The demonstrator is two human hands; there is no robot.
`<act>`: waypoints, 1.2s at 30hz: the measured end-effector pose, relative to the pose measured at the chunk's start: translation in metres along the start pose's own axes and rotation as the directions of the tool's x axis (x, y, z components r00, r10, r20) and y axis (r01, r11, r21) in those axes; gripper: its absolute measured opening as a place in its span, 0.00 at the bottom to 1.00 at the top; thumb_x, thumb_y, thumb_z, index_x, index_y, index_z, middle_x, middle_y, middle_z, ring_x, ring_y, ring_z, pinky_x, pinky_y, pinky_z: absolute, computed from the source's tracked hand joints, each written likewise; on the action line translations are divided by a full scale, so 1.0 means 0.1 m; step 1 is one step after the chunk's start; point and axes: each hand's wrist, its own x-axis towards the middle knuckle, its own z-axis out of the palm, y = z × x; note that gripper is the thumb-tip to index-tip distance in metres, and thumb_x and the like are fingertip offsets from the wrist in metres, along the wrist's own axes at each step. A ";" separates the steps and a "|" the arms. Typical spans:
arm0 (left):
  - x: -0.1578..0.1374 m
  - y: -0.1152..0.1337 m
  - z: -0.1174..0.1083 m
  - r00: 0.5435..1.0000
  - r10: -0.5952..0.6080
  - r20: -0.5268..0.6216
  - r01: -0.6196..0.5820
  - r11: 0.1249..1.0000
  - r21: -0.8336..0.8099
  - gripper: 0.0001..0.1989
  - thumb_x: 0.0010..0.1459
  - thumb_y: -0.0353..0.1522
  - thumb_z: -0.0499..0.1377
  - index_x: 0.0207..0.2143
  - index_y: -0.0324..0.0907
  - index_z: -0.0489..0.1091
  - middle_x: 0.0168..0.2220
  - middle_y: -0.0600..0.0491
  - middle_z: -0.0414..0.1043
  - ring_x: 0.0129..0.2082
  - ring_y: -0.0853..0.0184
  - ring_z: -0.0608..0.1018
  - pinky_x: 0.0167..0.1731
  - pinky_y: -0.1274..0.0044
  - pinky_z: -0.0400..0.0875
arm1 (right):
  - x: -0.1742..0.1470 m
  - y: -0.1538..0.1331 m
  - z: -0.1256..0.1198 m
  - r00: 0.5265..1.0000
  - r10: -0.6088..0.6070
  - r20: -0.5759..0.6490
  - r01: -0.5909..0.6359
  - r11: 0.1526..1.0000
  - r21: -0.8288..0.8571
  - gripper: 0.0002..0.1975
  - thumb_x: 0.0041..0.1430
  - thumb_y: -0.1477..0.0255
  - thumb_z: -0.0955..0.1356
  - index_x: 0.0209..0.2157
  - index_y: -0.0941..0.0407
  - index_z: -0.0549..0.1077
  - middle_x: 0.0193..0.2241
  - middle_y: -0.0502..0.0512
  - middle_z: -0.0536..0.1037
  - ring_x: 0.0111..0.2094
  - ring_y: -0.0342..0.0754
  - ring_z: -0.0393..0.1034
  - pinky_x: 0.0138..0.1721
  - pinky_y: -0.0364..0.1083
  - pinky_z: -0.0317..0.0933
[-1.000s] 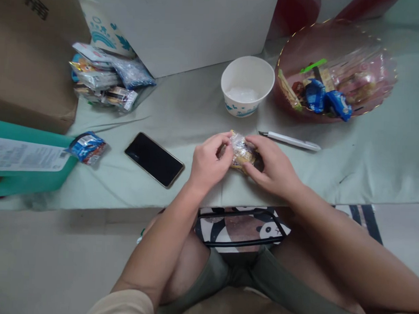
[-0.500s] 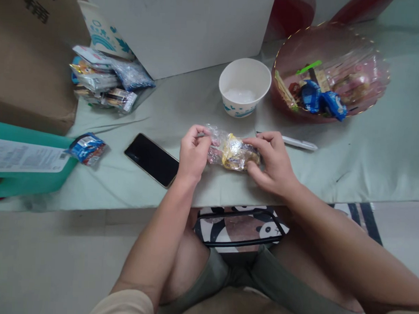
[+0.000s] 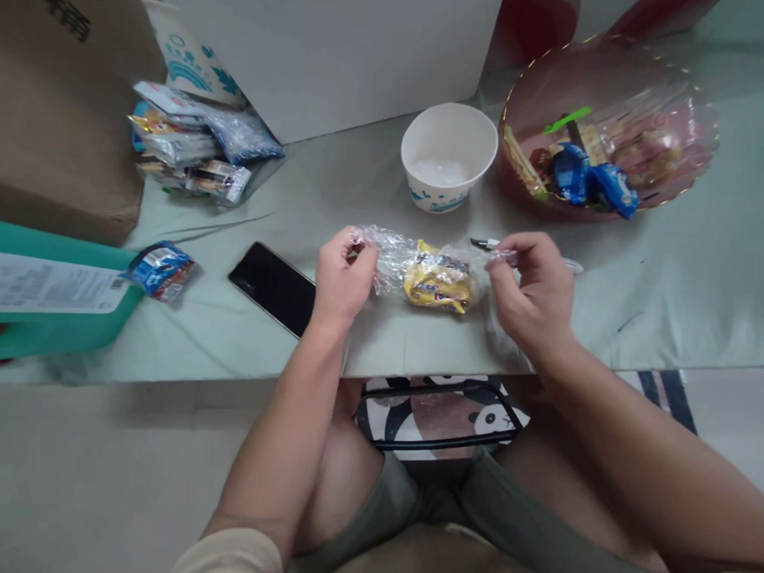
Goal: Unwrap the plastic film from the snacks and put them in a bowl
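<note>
A yellow snack packet (image 3: pixel 437 280) lies inside a clear plastic bag (image 3: pixel 392 255) near the table's front edge. My left hand (image 3: pixel 345 277) pinches the bag's left end. At the other end my right hand (image 3: pixel 532 288) grips the clear plastic between thumb and fingers, so the bag is stretched between both hands. Partly hidden behind my right hand lies a white pen (image 3: pixel 484 243) with a dark tip. A black phone (image 3: pixel 272 287) rests beside my left hand, its right end covered by that hand.
A white paper bowl (image 3: pixel 447 155) stands behind the packet. To its right is a pink gold-rimmed bowl (image 3: pixel 511 170) of wrapped snacks. At left are piled snack packets (image 3: pixel 196 142), a blue packet (image 3: pixel 162 269), a green container (image 3: pixel 110 331) and a cardboard box (image 3: pixel 62 125).
My right hand has moved off the yellow packet to the right and now pulls the bag's right end. My left hand has shifted slightly left. The yellow packet shows more fully.
</note>
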 end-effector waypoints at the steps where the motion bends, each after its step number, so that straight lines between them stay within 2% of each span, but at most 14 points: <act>1: 0.02 0.00 -0.03 0.999 -0.006 -0.032 0.006 1.000 0.002 0.09 0.50 0.23 0.55 0.22 0.44 0.62 0.18 0.60 0.60 0.16 0.74 0.65 0.17 0.81 0.59 | 0.02 0.02 -0.03 0.999 0.028 -0.028 -0.028 1.000 -0.007 0.05 0.58 0.73 0.66 0.37 0.52 0.71 0.31 0.52 0.74 0.30 0.47 0.66 0.33 0.48 0.61; 5: 0.07 0.03 -0.14 0.984 -0.075 -0.160 0.080 0.996 0.026 0.10 0.47 0.23 0.54 0.19 0.44 0.60 0.14 0.61 0.58 0.14 0.73 0.63 0.14 0.81 0.54 | 0.08 0.11 -0.18 0.992 0.104 -0.074 -0.108 0.992 -0.064 0.11 0.51 0.76 0.64 0.36 0.52 0.72 0.28 0.51 0.72 0.27 0.46 0.62 0.30 0.47 0.57; 10: 0.07 0.00 -0.27 0.975 -0.106 -0.197 0.124 0.989 0.082 0.08 0.45 0.23 0.54 0.19 0.43 0.61 0.14 0.60 0.58 0.15 0.74 0.62 0.15 0.81 0.54 | 0.12 0.23 -0.30 0.996 0.090 0.031 -0.081 0.974 -0.210 0.05 0.48 0.76 0.63 0.27 0.53 0.69 0.22 0.49 0.67 0.25 0.46 0.61 0.29 0.47 0.55; 12: 0.05 -0.04 -0.32 0.984 -0.042 -0.172 0.073 0.981 0.179 0.06 0.46 0.23 0.56 0.25 0.43 0.66 0.20 0.59 0.64 0.18 0.74 0.66 0.17 0.81 0.59 | 0.10 0.25 -0.30 0.999 -0.018 0.042 0.029 0.960 -0.277 0.07 0.47 0.77 0.64 0.30 0.53 0.69 0.27 0.52 0.70 0.30 0.49 0.65 0.33 0.49 0.59; 14: 0.02 -0.08 -0.35 0.990 0.073 -0.120 -0.034 0.955 0.295 0.15 0.45 0.22 0.60 0.37 0.44 0.71 0.33 0.55 0.72 0.27 0.72 0.74 0.24 0.81 0.67 | 0.06 0.22 -0.27 0.981 -0.193 -0.011 0.180 0.935 -0.305 0.10 0.48 0.79 0.65 0.34 0.54 0.70 0.33 0.56 0.72 0.37 0.52 0.69 0.39 0.52 0.63; 16: 0.00 -0.10 -0.37 0.982 0.190 -0.007 -0.171 0.898 0.406 0.25 0.45 0.22 0.62 0.48 0.46 0.72 0.48 0.50 0.72 0.42 0.66 0.79 0.34 0.78 0.75 | -0.01 0.14 -0.23 0.928 -0.371 -0.043 0.344 0.894 -0.287 0.12 0.52 0.80 0.65 0.39 0.53 0.70 0.36 0.57 0.72 0.39 0.54 0.69 0.42 0.54 0.64; 19: -0.01 -0.10 -0.39 0.941 0.278 0.194 -0.338 0.793 0.506 0.20 0.50 0.24 0.62 0.47 0.46 0.74 0.54 0.48 0.71 0.54 0.60 0.77 0.52 0.69 0.76 | -0.11 0.00 -0.13 0.838 -0.545 0.034 0.535 0.808 -0.248 0.13 0.55 0.78 0.67 0.42 0.49 0.70 0.37 0.54 0.74 0.40 0.52 0.70 0.44 0.53 0.64; 21: 0.00 -0.08 -0.38 0.920 0.295 0.258 -0.389 0.759 0.522 0.18 0.53 0.24 0.61 0.46 0.46 0.75 0.55 0.47 0.72 0.57 0.59 0.76 0.57 0.66 0.73 | -0.14 -0.05 -0.05 0.817 -0.566 0.108 0.573 0.776 -0.264 0.16 0.57 0.78 0.67 0.46 0.47 0.71 0.42 0.53 0.77 0.45 0.52 0.72 0.47 0.53 0.64; 23: 0.00 -0.06 -0.37 0.906 0.311 0.286 -0.418 0.758 0.500 0.22 0.53 0.23 0.60 0.50 0.47 0.73 0.58 0.47 0.71 0.59 0.58 0.74 0.56 0.67 0.74 | -0.12 -0.05 0.02 0.847 -0.505 0.166 0.531 0.789 -0.308 0.17 0.60 0.76 0.67 0.49 0.47 0.72 0.47 0.55 0.78 0.50 0.54 0.73 0.50 0.54 0.63; 25: 0.00 -0.03 -0.36 0.893 0.342 0.291 -0.442 0.784 0.435 0.22 0.53 0.23 0.60 0.50 0.46 0.73 0.57 0.47 0.72 0.58 0.59 0.75 0.50 0.70 0.77 | -0.08 0.00 0.06 0.889 -0.408 0.208 0.457 0.824 -0.335 0.11 0.62 0.73 0.67 0.46 0.50 0.74 0.43 0.56 0.80 0.46 0.54 0.74 0.47 0.53 0.63; 28: 0.00 0.00 -0.32 0.914 0.343 0.217 -0.399 0.855 0.331 0.06 0.57 0.27 0.59 0.37 0.44 0.74 0.42 0.50 0.77 0.44 0.64 0.79 0.38 0.75 0.77 | 0.01 0.07 0.05 0.951 -0.264 0.163 0.301 0.912 -0.278 0.05 0.64 0.70 0.66 0.36 0.52 0.75 0.31 0.53 0.79 0.35 0.50 0.74 0.40 0.50 0.63; 30: 0.00 0.01 -0.30 0.952 0.281 0.121 -0.304 0.913 0.272 0.03 0.59 0.28 0.59 0.32 0.43 0.71 0.34 0.53 0.75 0.35 0.68 0.78 0.32 0.78 0.75 | 0.05 0.06 0.01 0.986 -0.153 0.067 0.163 0.968 -0.189 0.05 0.64 0.69 0.66 0.34 0.52 0.74 0.29 0.52 0.78 0.30 0.48 0.72 0.35 0.49 0.63; 33: 0.03 0.01 -0.27 0.993 0.112 -0.028 -0.109 0.989 0.103 0.04 0.57 0.28 0.60 0.30 0.44 0.68 0.29 0.55 0.72 0.28 0.70 0.75 0.24 0.80 0.70 | 0.08 0.01 -0.04 0.999 0.016 -0.030 -0.018 0.997 -0.070 0.05 0.64 0.67 0.66 0.34 0.52 0.72 0.26 0.50 0.75 0.24 0.45 0.68 0.30 0.47 0.62; 36: 0.07 0.04 -0.24 0.989 -0.070 -0.128 0.057 0.993 -0.105 0.06 0.55 0.27 0.60 0.28 0.45 0.66 0.27 0.55 0.70 0.25 0.70 0.74 0.19 0.81 0.65 | 0.09 -0.02 -0.08 0.989 0.118 -0.090 -0.121 0.992 -0.030 0.07 0.65 0.64 0.65 0.34 0.51 0.70 0.23 0.48 0.70 0.22 0.45 0.64 0.27 0.47 0.59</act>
